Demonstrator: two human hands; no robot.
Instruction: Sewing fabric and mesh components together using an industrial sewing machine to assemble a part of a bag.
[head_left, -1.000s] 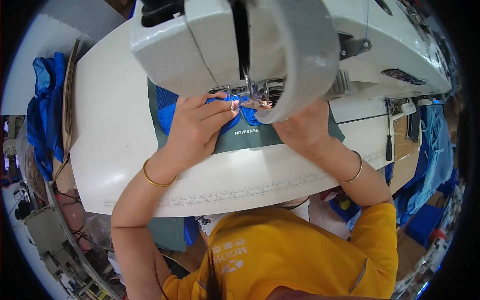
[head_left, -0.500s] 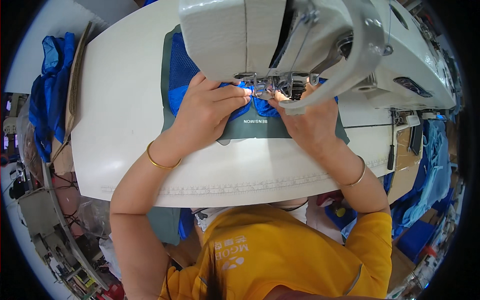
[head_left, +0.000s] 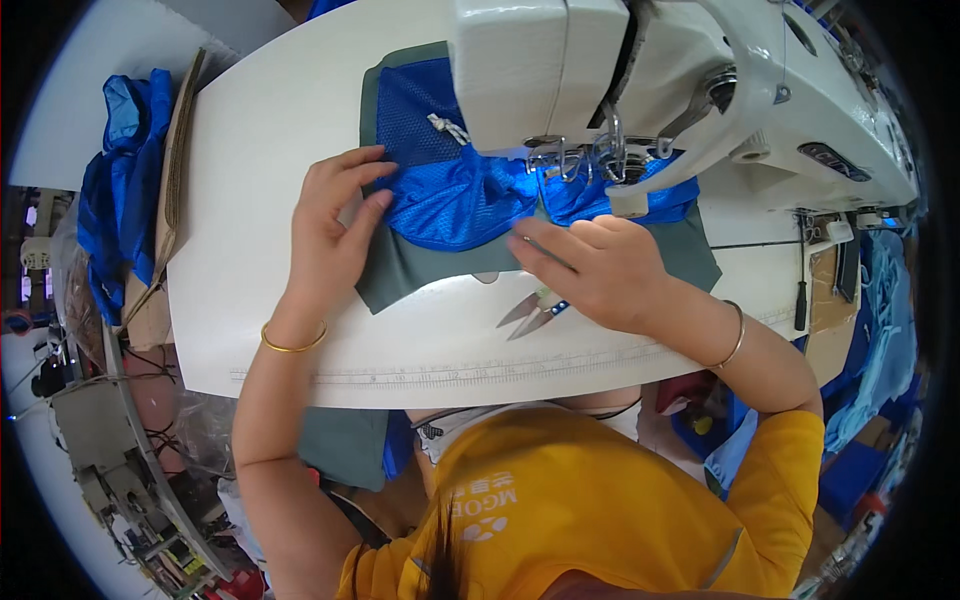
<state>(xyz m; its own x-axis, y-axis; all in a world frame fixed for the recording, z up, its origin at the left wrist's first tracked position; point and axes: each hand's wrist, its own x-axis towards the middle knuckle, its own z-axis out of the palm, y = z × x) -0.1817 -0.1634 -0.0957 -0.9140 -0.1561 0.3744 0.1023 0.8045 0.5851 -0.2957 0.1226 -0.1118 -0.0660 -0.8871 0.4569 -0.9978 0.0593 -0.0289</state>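
My left hand (head_left: 335,220) lies with fingers apart at the left edge of a bright blue fabric piece (head_left: 450,205), touching it. The blue piece, partly mesh, rests on a dark green fabric panel (head_left: 420,272) and has a small white cord (head_left: 448,127). Fingers curled, my right hand (head_left: 600,270) hovers over the panel's near edge, its index finger and thumb close to the blue cloth. A pair of thread snips (head_left: 530,313) juts from under that hand, blades apart and pointing left; its handles are hidden in the palm. The presser foot (head_left: 560,160) stands over the blue fabric.
The white sewing machine head (head_left: 530,75) overhangs the cloth. A printed ruler strip (head_left: 450,374) runs along the front of the white table (head_left: 250,220). Blue garments (head_left: 125,190) hang at the left beside cardboard (head_left: 180,170). A screwdriver (head_left: 801,300) lies at the right.
My left hand has drawn back leftward from the presser foot and opened. My right hand has come away toward me, and the thread snips now show beneath it. More blue fabric is uncovered.
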